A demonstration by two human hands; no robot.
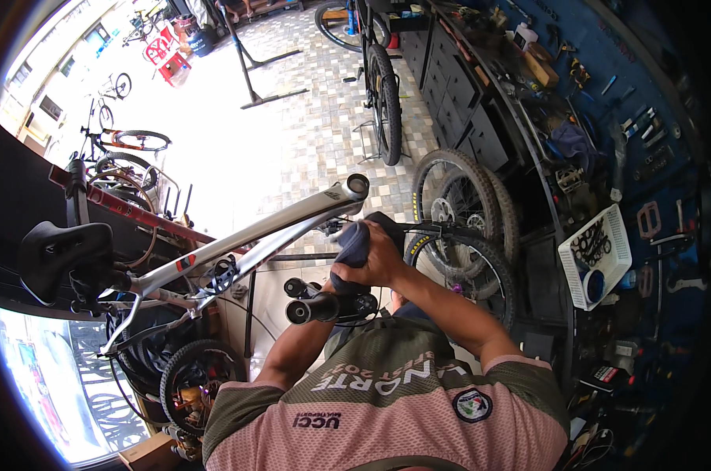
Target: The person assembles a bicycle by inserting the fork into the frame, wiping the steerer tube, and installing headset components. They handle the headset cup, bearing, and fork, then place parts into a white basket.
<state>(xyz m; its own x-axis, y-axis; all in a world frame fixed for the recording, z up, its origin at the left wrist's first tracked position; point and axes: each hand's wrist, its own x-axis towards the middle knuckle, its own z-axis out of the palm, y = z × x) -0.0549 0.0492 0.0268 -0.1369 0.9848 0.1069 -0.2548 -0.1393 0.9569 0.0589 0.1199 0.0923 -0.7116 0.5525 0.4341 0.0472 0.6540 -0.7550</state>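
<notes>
My right hand (384, 257) is closed around a dark grey cloth (354, 245), which is bunched against a black bicycle part at the middle of the view. Just below the cloth, a black tubular part (312, 309) points its round end toward the left; it looks like part of a suspension fork. My left forearm (299, 345) reaches up behind this tube, and the fingers of that hand are hidden. To the left, a silver bicycle frame (249, 235) with a black saddle (65, 255) is held up, its open head tube near my right hand.
Mountain bike wheels (457, 212) lean by dark drawer cabinets (459, 86) on the right. A white basket (595, 255) of small parts sits on the bench beside a tool wall. A bicycle (383, 102) stands ahead on the tiled floor. Another wheel (201, 385) is at lower left.
</notes>
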